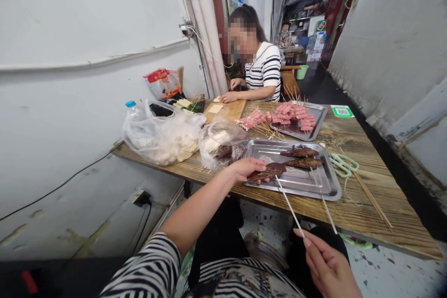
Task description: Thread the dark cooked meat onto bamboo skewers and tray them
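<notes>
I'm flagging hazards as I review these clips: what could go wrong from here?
The white stick in the right hand points at the dark meat that the left hand holds; if it slipped, it might poke that hand.
The other white stick sticks out past the rim of the tray toward the near edge of the table, so a passing arm could knock it off.

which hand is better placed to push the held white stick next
Probably the right hand: it pinches the white stick near one end, with the other end at the dark food piece. The left hand is busy holding that piece.
</notes>
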Tool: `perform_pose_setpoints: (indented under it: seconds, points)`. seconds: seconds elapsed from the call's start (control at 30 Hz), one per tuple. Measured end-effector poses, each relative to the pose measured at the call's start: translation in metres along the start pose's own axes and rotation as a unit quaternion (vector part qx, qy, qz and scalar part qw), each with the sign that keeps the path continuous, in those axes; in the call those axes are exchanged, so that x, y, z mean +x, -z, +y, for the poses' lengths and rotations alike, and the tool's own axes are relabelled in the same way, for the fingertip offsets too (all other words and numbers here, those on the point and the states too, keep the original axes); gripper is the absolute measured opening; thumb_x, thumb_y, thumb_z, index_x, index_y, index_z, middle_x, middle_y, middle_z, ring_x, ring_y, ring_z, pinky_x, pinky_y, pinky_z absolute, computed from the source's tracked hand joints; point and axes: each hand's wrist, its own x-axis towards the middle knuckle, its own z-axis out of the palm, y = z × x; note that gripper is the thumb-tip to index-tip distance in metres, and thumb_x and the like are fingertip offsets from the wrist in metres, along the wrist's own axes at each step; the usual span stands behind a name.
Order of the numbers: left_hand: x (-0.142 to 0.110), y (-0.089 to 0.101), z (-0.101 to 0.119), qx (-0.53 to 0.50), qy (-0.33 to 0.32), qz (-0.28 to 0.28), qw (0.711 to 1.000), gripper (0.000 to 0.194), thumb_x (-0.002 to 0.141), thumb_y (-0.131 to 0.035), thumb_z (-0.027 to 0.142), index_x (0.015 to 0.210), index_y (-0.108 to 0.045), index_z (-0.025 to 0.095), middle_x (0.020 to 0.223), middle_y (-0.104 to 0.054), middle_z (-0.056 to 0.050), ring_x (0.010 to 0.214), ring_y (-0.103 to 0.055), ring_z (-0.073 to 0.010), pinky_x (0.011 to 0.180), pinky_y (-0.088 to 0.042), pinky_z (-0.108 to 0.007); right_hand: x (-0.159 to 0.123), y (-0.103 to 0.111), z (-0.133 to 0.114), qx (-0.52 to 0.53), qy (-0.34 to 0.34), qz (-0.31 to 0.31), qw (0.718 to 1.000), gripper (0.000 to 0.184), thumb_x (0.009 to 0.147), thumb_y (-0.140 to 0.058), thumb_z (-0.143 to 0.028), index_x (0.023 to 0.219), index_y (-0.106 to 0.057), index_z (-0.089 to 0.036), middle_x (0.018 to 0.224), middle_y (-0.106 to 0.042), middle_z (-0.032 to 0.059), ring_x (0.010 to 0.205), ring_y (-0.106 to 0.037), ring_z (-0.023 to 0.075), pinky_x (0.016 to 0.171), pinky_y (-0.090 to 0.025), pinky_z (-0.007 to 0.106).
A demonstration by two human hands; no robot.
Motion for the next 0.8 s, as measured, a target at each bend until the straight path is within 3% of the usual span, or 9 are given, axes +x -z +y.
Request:
perform_pose_setpoints:
  seconds: [0.3,0.47,0.57,0.7,0.8]
  points:
    - [0.0,-0.004,-0.002,-0.01,0.018,0.01,1.0,0.028,0.073,-0.071,0.011,0.101,-0.068,0.01,0.092,-0.071,-0.012,0.069,-0.07,-0.0203,0.044,-0.048,-0.021,-0.009,-0.013,-0.016,0.015,0.005,0.007,1.0,0.072,0.064,-0.072,-0.066,0.11,-0.069,-0.012,0.055,-0.012,-0.0111,0.047,-0.008,0.0045,0.041,-0.005,0.019]
    - [-0.004,-0.012,-0.003,0.001,0.016,0.008,1.0,0.032,0.077,-0.065,0.008,0.109,-0.067,0.01,0.086,-0.072,-0.01,0.065,-0.07,-0.0182,0.045,-0.049,-0.021,-0.006,-0.015,-0.015,0.001,0.01,-0.002,1.0,0.076,0.066,-0.068,-0.068,0.115,-0.065,-0.011,0.052,-0.014,-0.0121,0.044,-0.009,0.0035,0.04,-0.003,0.019]
    - [-0.004,-0.016,-0.003,0.002,0.009,0.012,1.0,0.034,0.078,-0.063,0.008,0.111,-0.065,0.009,0.085,-0.072,-0.011,0.063,-0.07,-0.0182,0.043,-0.048,-0.02,-0.006,-0.015,-0.017,-0.021,0.023,-0.016,0.999,0.08,0.069,-0.063,-0.071,0.119,-0.061,-0.009,0.05,-0.016,-0.0133,0.04,-0.011,0.0031,0.038,-0.006,0.018]
    - [-0.003,-0.022,-0.004,-0.006,-0.006,0.037,0.999,0.033,0.081,-0.061,0.012,0.113,-0.064,0.009,0.084,-0.072,-0.01,0.059,-0.068,-0.0164,0.038,-0.043,-0.018,0.0,-0.016,-0.026,-0.098,0.057,-0.044,0.993,0.074,0.082,-0.049,-0.066,0.13,-0.051,-0.01,0.046,-0.032,-0.0118,0.031,-0.021,0.004,0.032,-0.014,0.019]
    - [-0.002,-0.028,-0.006,-0.004,-0.03,0.05,0.998,0.031,0.081,-0.064,0.018,0.111,-0.064,0.008,0.081,-0.071,-0.01,0.056,-0.067,-0.0151,0.037,-0.041,-0.017,0.014,-0.018,-0.034,-0.138,0.082,-0.065,0.985,0.074,0.084,-0.047,-0.063,0.136,-0.044,-0.01,0.047,-0.037,-0.0113,0.029,-0.027,0.0052,0.03,-0.02,0.019]
